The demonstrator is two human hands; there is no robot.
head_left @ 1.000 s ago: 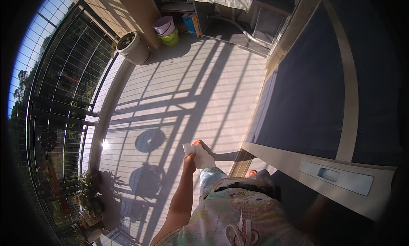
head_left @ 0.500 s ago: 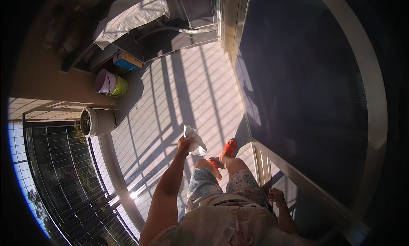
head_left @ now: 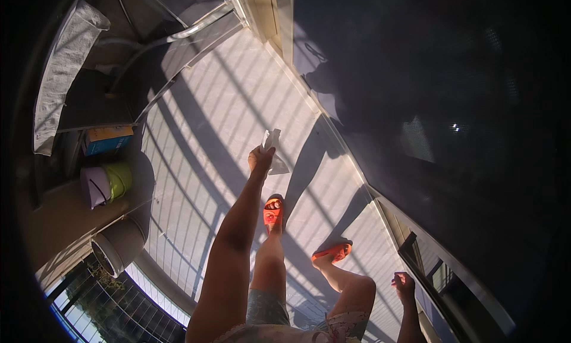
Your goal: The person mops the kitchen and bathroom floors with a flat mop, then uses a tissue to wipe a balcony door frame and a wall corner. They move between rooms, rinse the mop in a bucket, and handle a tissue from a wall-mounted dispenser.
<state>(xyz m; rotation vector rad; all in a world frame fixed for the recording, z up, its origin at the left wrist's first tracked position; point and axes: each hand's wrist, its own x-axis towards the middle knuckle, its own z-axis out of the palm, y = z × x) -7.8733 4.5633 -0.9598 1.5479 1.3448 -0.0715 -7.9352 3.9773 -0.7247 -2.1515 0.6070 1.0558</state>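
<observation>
My left hand (head_left: 260, 159) is stretched out ahead, closed on a thin, crumpled white cloth (head_left: 277, 164). The cloth hangs down from my fingers above the tiled floor; whether it is fabric or paper is hard to tell. To the lower right, my right hand (head_left: 404, 286) hangs with its fingers loosely curled in, and nothing shows in them. It is apart from the door frame (head_left: 433, 266) beside it. Below my arms, my feet are in orange sandals (head_left: 273, 212), one foot ahead of the other.
A large dark screen panel (head_left: 428, 105) runs along the right. At the left stand a purple bucket (head_left: 94, 187), a green bucket (head_left: 121, 179), a blue and orange box (head_left: 108, 140) and a pale planter (head_left: 119, 245) near the railing (head_left: 131, 304). Grey fabric (head_left: 71, 75) drapes over a rack.
I have stepped forward and the view has turned to the right. My left hand with the white cloth reaches further ahead. My right hand has come away from the door frame's edge.
</observation>
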